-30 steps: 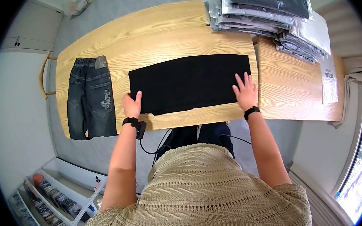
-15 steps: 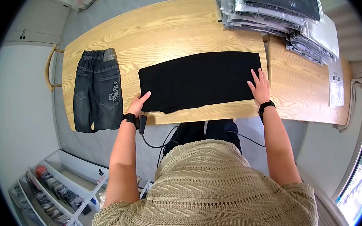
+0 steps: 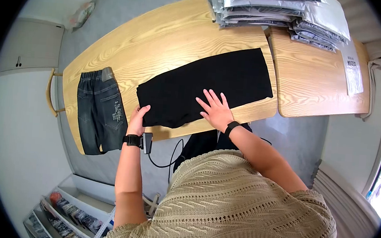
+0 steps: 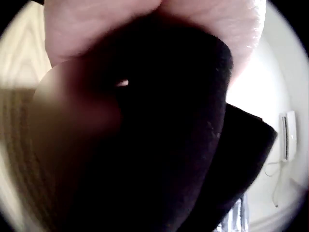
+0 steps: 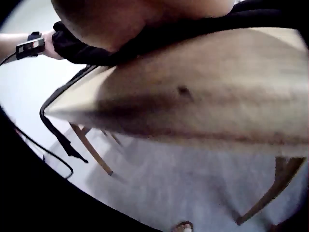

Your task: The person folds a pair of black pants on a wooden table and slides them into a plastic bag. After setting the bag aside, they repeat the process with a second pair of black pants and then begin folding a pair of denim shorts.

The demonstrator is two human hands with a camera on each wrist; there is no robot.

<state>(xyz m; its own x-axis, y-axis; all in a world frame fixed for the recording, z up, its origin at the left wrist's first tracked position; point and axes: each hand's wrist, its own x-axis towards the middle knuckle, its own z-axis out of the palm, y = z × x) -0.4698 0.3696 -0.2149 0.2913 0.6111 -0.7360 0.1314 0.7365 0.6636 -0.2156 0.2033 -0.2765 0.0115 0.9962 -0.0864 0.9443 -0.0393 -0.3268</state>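
A folded black garment [image 3: 211, 78] lies lengthwise across the wooden table, its near edge close to the table's front. At its near left corner my left hand [image 3: 137, 120] grips the cloth, thumb on top and the other fingers hidden under it. In the left wrist view the dark cloth [image 4: 159, 125] fills the middle, right up against the palm. My right hand [image 3: 217, 113] rests flat with spread fingers on the garment's near edge, around the middle of its length. The right wrist view shows that hand [image 5: 145, 21] over the black cloth, above the table's front edge.
Dark grey jeans [image 3: 99, 112] with a white print lie left of the garment, legs toward the near edge. Stacked clothes in clear plastic bags [image 3: 261, 10] stand at the back right. A flat printed bag [image 3: 351, 71] lies on the side table [image 3: 318, 93]. A chair [image 3: 50, 92] stands at the left.
My right hand has slid from the garment's right end leftward to the middle of its near edge. My left hand keeps its hold at the left corner. The head view has shifted slightly.
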